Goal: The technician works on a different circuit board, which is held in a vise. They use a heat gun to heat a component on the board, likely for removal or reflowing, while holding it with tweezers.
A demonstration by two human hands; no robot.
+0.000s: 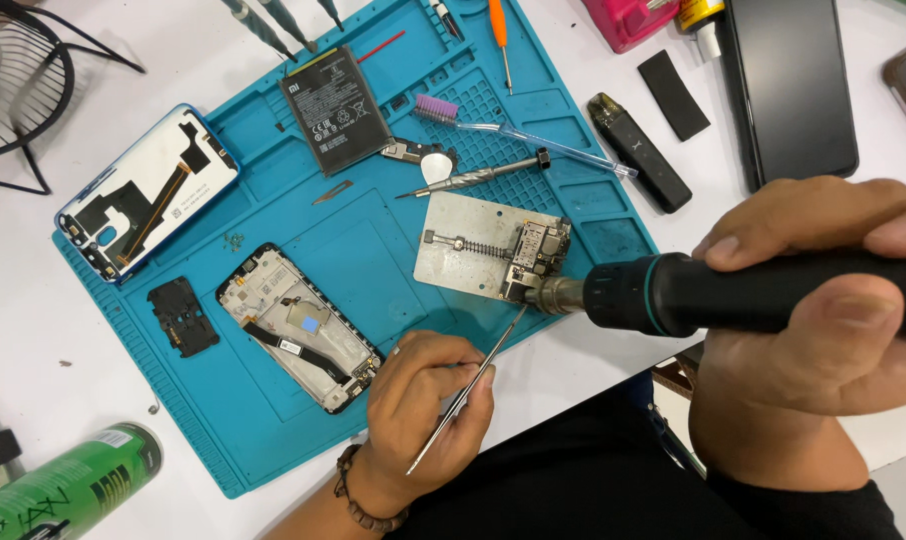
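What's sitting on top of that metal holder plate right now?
On the metal holder plate a small circuit board is clamped at its right end, beside a spring rod. The hot-air nozzle covers the board's lower corner, so that spot is hidden.

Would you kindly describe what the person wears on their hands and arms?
Both hands are bare, without gloves. The left hand has a bracelet of dark brown beads around its wrist. The right hand shows no ring or watch. No sleeves cover either forearm.

The heat gun's (733, 292) rear runs off the right edge. The nozzle hides part of the board (536, 258). The green can (68, 485), fan (13, 90) and upper tools are cropped.
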